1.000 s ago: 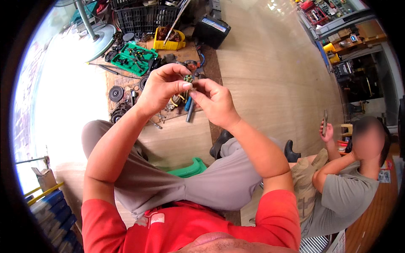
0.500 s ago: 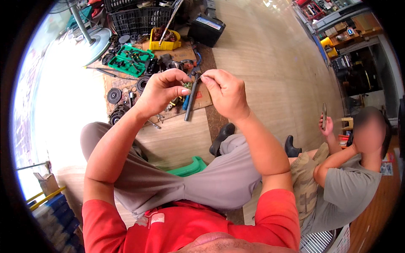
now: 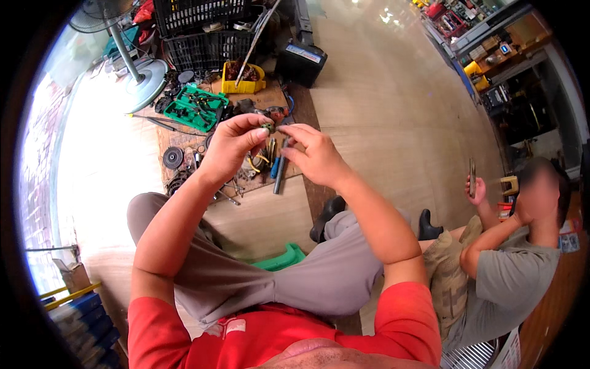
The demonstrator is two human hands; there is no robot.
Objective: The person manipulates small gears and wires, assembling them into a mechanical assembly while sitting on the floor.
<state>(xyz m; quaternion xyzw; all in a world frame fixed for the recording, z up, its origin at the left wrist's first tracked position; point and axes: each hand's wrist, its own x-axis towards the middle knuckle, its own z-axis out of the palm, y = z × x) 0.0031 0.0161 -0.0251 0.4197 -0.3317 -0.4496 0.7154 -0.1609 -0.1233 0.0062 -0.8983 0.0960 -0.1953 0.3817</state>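
Between the thumb and fingers of my left hand point(image 3: 232, 147), a small greenish metal part point(image 3: 268, 127) is pinched above the floor mat. My right hand point(image 3: 316, 155) is close on its right, index fingertip at the part, thumb held apart and lower; I make out nothing in its grip. Beneath the hands a dark grey tube point(image 3: 280, 176) lies by a blue-handled tool point(image 3: 275, 168). Yellow-handled pliers point(image 3: 254, 163) rest just left of these. The part's exact kind is too small to tell.
Beyond my hands are a green tool case point(image 3: 195, 109), a yellow bin point(image 3: 246, 86), black crates point(image 3: 206, 52) and a car battery point(image 3: 301, 63). A round black disc point(image 3: 173, 157) lies at left. On the right sits a person point(image 3: 510, 264) holding a phone. A green stool point(image 3: 281, 258) is beneath me.
Both hands have come slightly lower in view. My right hand's fingers have shifted left toward the small part and loosened from their pinch. My left hand still holds the part.
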